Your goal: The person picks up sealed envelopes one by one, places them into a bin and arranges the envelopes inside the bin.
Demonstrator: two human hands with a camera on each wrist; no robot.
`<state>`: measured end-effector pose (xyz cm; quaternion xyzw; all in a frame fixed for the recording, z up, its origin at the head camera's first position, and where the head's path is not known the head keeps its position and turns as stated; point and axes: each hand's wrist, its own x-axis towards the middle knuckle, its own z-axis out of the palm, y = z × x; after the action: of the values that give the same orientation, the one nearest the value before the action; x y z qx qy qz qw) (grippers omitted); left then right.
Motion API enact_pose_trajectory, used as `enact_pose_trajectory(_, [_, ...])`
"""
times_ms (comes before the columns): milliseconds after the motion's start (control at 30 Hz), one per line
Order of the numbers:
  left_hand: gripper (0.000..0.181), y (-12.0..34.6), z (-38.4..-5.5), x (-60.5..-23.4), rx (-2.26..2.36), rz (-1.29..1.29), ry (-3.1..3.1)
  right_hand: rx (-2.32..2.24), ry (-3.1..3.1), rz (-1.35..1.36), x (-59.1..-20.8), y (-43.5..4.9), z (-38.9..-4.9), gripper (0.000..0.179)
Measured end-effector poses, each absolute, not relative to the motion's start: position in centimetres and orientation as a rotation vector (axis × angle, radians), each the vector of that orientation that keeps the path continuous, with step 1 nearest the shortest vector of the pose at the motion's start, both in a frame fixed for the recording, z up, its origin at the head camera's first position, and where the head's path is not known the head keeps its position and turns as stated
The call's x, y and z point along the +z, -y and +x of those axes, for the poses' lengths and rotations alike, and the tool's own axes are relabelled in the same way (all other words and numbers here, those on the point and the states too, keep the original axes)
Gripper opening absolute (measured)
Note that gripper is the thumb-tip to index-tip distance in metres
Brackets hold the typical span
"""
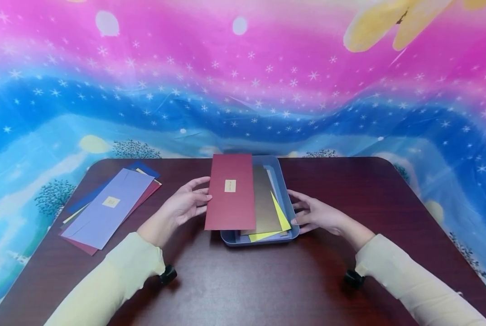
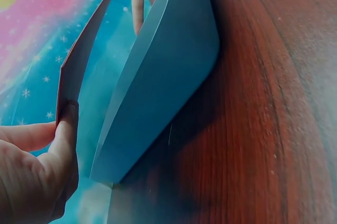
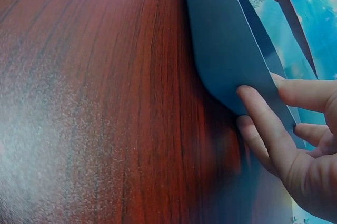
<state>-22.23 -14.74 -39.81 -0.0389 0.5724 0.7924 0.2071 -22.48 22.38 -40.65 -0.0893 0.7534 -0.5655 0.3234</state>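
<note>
Head view: a red envelope is pinched by the left hand above the tray, itself touched by the relaxed right hand. Seemingly midway: stacked envelopes are inside, a pile left of it.

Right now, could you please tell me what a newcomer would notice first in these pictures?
Probably the bright pink-and-blue backdrop behind the table. Next, the red envelope, which the left hand holds above the left part of the tray. Then the purple envelope, lying over other colored ones at the left.
</note>
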Motion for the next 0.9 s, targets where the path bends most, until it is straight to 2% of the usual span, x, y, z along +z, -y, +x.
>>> enact_pose_trajectory(900, [0.060, 10.8, -23.3, -39.8, 2.209, -0.174, -1.566, -1.496, -1.948, -0.233, -40.8, -22.6, -22.6, 0.093])
